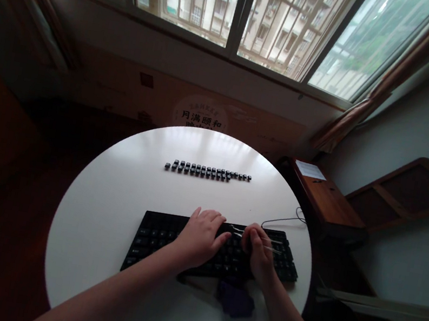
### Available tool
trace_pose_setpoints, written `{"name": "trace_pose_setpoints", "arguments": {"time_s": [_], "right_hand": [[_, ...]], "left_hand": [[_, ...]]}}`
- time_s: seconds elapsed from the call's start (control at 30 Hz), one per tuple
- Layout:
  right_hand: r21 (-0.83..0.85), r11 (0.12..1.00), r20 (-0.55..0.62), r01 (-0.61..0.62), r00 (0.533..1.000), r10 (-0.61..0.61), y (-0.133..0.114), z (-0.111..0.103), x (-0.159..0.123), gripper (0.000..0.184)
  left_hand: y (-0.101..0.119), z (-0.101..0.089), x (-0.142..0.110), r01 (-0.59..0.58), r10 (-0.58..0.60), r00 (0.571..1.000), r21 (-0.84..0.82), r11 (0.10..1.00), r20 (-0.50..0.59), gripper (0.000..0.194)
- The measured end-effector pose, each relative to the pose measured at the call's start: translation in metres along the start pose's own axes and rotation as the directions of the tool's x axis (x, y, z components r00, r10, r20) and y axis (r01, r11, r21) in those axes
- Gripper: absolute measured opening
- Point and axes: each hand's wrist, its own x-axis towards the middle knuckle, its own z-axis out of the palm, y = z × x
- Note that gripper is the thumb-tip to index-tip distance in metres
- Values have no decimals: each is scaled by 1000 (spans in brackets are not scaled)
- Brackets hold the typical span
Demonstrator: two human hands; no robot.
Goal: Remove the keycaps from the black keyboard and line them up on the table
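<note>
The black keyboard on the tabletop is partly covered by the released left hand, fingers outstretched, while a thin wire tool is grasped over it by the right hand.

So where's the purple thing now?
The purple thing lies right of centre in the head view, on the table by the near edge of the keyboard, between the forearms.
</note>
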Motion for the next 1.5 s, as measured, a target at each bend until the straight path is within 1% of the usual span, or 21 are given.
{"name": "trace_pose_setpoints", "arguments": {"time_s": [0.1,0.2,0.27,0.33,0.4,0.47,0.57,0.6,0.63,0.7,0.77,0.8,0.87,1.03,1.07,1.13,1.2,1.27,1.33,1.4,1.5], "right_hand": [[-48,991,151,122,982,-114,-14,0,-5,48],[-194,955,235,224,956,-177,-30,-2,-6,56],[-357,879,228,317,942,-247,-40,-3,-6,52],[-504,770,223,391,920,-321,-49,-3,-7,44],[-575,693,233,434,899,-370,-56,-2,-8,36],[-585,669,209,458,883,-421,-62,-2,-9,29],[-576,676,95,461,858,-504,-68,-2,-7,26],[-570,683,90,457,861,-501,-68,-2,-4,27],[-561,690,124,457,871,-476,-68,-2,0,30],[-545,696,270,467,884,-381,-65,-1,8,35],[-543,682,413,490,863,-291,-61,0,18,37],[-544,671,457,503,849,-266,-59,1,22,36],[-543,663,486,515,837,-251,-56,3,30,34],[-494,698,497,518,827,-263,-56,6,47,25],[-491,704,490,513,831,-264,-54,5,54,23],[-513,713,430,478,862,-268,-46,0,74,18],[-573,715,313,401,913,-262,-31,-9,101,17],[-656,708,206,262,964,-166,-9,-18,131,19],[-685,701,172,200,979,-111,15,-24,160,20],[-696,699,165,164,984,-66,37,-24,182,20],[-706,696,168,133,986,-18,60,-18,202,22]], "left_hand": [[4,-11,2,-78,76,997,-95,992,-26,27],[6,-13,2,-71,62,996,-145,987,-65,25],[7,-11,1,-54,39,995,-159,986,-93,24],[8,-9,0,-38,19,994,-176,984,-109,24],[9,-9,0,-22,-3,993,-206,978,-121,24],[9,-11,0,16,-52,989,-253,967,-137,24],[6,-17,1,73,-124,982,-319,945,-141,24],[6,-19,1,76,-128,982,-334,940,-136,24],[6,-20,1,69,-120,984,-344,936,-128,24],[6,-20,0,42,-90,989,-366,930,-115,26],[6,-18,-1,18,-63,993,-388,921,-102,28],[6,-17,-1,12,-54,994,-396,918,-96,28],[6,-16,-2,6,-46,995,-404,915,-88,28],[3,-18,-1,-1,-51,992,-413,911,-115,28],[2,-19,-1,21,-73,991,-403,915,-113,29],[-1,-22,0,101,-144,985,-359,928,-96,31],[-4,-24,2,185,-215,973,-292,938,-77,30],[-7,-25,3,239,-259,964,-217,946,-65,27],[-10,-25,4,259,-270,961,-149,954,-57,25],[-12,-25,4,257,-261,964,-92,962,-38,26],[-12,-24,3,221,-221,975,-22,975,20,26]]}}
